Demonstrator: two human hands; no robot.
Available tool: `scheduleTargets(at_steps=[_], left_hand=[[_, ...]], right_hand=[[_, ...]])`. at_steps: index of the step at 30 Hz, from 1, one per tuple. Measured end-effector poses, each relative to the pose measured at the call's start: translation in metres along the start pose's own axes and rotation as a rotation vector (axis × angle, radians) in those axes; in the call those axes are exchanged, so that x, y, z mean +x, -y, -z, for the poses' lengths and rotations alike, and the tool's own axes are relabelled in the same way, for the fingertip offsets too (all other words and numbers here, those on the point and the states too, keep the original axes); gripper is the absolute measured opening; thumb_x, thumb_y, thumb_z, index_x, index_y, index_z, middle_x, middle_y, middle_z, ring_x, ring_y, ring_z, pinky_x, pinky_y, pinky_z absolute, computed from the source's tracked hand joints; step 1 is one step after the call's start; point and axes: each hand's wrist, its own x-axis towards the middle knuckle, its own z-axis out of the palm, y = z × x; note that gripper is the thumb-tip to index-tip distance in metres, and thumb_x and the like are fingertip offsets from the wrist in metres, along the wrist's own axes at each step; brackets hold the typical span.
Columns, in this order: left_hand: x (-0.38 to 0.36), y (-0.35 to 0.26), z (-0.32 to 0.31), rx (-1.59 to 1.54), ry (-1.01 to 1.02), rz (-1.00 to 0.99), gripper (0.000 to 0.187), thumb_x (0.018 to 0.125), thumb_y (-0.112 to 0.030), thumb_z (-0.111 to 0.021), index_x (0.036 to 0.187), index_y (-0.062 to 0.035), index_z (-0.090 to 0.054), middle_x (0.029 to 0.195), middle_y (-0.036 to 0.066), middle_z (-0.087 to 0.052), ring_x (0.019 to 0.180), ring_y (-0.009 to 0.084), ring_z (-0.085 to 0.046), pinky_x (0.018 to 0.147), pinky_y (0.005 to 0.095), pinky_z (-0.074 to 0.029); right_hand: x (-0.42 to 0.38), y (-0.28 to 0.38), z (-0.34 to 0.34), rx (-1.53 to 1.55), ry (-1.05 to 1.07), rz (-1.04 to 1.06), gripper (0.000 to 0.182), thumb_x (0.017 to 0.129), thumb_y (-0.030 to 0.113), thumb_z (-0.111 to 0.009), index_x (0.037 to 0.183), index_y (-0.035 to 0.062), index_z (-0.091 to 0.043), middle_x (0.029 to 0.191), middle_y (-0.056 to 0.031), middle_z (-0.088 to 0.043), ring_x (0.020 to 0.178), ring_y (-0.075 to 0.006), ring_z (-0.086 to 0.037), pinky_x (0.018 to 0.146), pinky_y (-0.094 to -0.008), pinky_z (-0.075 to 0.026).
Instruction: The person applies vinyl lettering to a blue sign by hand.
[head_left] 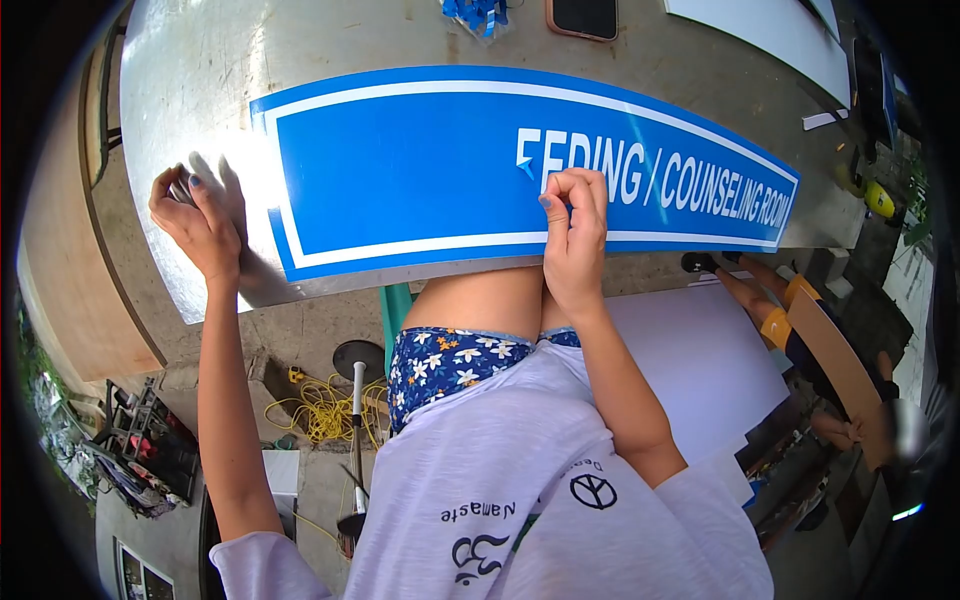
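Observation:
A long blue sign sheet (400, 165) with a white border lies across the metal table (360, 45). White lettering ending in "COUNSELING ROOM" fills its right half; the left half is plain blue. Over the lower edge of the lettering, my right hand (575, 235) is closed in a pinch, and I cannot tell what is in it. Just up and left of those fingertips, a small blue flap (526, 168) sticks up at the first letter. My left hand (200, 225) rests beside the sheet's left end, fingers curled around something dark and mostly hidden, its shadow falling on the metal.
A phone (583, 18) and crumpled blue scraps (475, 14) lie at the table's far side. White sheets (770, 40) are at the far right. Below are a coiled yellow cord (330, 410) and a white-poled stand (358, 400). Another person (775, 325) holds a brown board at right.

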Motion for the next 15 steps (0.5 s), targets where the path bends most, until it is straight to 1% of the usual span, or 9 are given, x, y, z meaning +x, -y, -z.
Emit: scheduleTargets(at_steps=[2,4,6,8,9,12,13,14,15], left_hand=[[0.0,-0.001,0.0,-0.004,0.004,0.006,0.041,0.096,-0.029,-0.047,0.125,0.0009,-0.041,0.119,0.019,-0.045,0.116,0.0323,-0.042,0.103,0.0427,-0.032],[0.0,-0.001,0.0,-0.013,-0.004,0.021,0.041,0.096,-0.028,-0.047,0.125,0.001,-0.042,0.118,0.019,-0.045,0.116,0.0322,-0.042,0.103,0.0428,-0.032],[-0.001,0.001,0.0,-0.015,-0.004,0.019,0.041,0.096,-0.028,-0.047,0.125,0.0008,-0.042,0.118,0.019,-0.045,0.116,0.0321,-0.042,0.103,0.0428,-0.032],[0.0,0.002,-0.001,-0.014,-0.004,0.017,0.041,0.096,-0.027,-0.047,0.125,0.0007,-0.042,0.119,0.019,-0.045,0.116,0.0321,-0.042,0.103,0.0429,-0.031],[0.0,0.003,-0.002,-0.012,-0.003,0.011,0.041,0.095,-0.027,-0.047,0.125,0.0007,-0.042,0.119,0.019,-0.045,0.115,0.032,-0.042,0.103,0.0428,-0.031],[-0.001,0.004,-0.001,-0.001,0.003,0.009,0.041,0.095,-0.027,-0.047,0.125,0.0009,-0.042,0.119,0.019,-0.045,0.115,0.032,-0.042,0.102,0.0428,-0.031],[0.0,0.003,-0.001,0.002,0.004,0.013,0.041,0.095,-0.027,-0.047,0.124,0.0011,-0.042,0.119,0.019,-0.045,0.115,0.0321,-0.042,0.102,0.0428,-0.031],[0.0,0.003,0.0,0.002,0.003,0.013,0.041,0.095,-0.027,-0.047,0.124,0.0011,-0.042,0.119,0.019,-0.045,0.115,0.0321,-0.042,0.102,0.0428,-0.031],[0.001,0.002,0.0,-0.002,0.004,0.017,0.041,0.095,-0.027,-0.047,0.124,0.0013,-0.042,0.119,0.019,-0.045,0.115,0.0321,-0.042,0.103,0.0428,-0.031]], right_hand=[[-0.005,0.007,0.0,-0.005,0.001,0.012,0.002,0.091,0.002,-0.054,0.091,-0.0004,-0.054,0.098,-0.0116,-0.048,0.08,-0.0208,-0.051,0.071,-0.031,-0.044],[-0.009,0.018,0.002,0.032,0.049,-0.046,0.001,0.091,0.002,-0.055,0.092,0.0006,-0.054,0.098,-0.0116,-0.048,0.079,-0.0195,-0.052,0.07,-0.0305,-0.044],[-0.01,0.019,0.002,0.018,0.065,-0.015,0.003,0.091,0.003,-0.056,0.093,0.0012,-0.055,0.099,-0.0112,-0.048,0.078,-0.0181,-0.051,0.071,-0.0298,-0.044],[-0.002,0.012,0.003,0.017,-0.05,0.016,0.005,0.091,0.005,-0.058,0.094,0.002,-0.056,0.101,-0.0102,-0.048,0.077,-0.0179,-0.05,0.071,-0.0297,-0.045],[0.005,0.007,0.005,0.008,-0.088,-0.005,0.009,0.089,0.006,-0.062,0.095,0.0031,-0.056,0.104,-0.009,-0.047,0.079,-0.0181,-0.05,0.073,-0.0298,-0.045],[0.025,-0.005,0.011,0.006,-0.07,0.031,0.014,0.086,0.008,-0.067,0.094,0.0048,-0.057,0.104,-0.0081,-0.047,0.085,-0.0187,-0.049,0.075,-0.0307,-0.045],[0.028,-0.004,0.015,0.023,-0.011,0.013,0.018,0.082,0.008,-0.071,0.091,0.0054,-0.056,0.104,-0.0067,-0.049,0.093,-0.0178,-0.049,0.085,-0.032,-0.042],[0.031,0.0,0.017,0.023,-0.01,0.015,0.018,0.082,0.008,-0.071,0.091,0.0054,-0.056,0.104,-0.0067,-0.049,0.093,-0.0178,-0.049,0.085,-0.032,-0.042],[0.033,0.003,0.019,0.036,0.06,0.036,0.018,0.081,0.009,-0.072,0.09,0.0063,-0.056,0.104,-0.0065,-0.05,0.094,-0.0178,-0.049,0.085,-0.0322,-0.041]])
